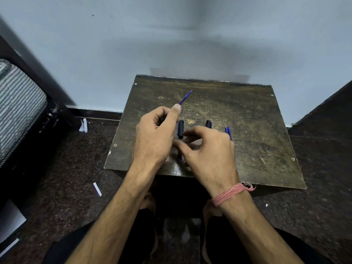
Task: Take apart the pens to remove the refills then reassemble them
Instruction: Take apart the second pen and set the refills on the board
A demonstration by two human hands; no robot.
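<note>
A small, scuffed dark wooden tabletop (247,130) stands against a pale blue wall (171,35) on speckled dark stone floor (66,159). The left hand (154,138) grips a thin blue refill (185,97), tip raised. The right hand (207,155), fingers curled, pinches a dark pen barrel (180,157). Black caps (181,128) and two more blue refills (228,131) lie just beside it.
</note>
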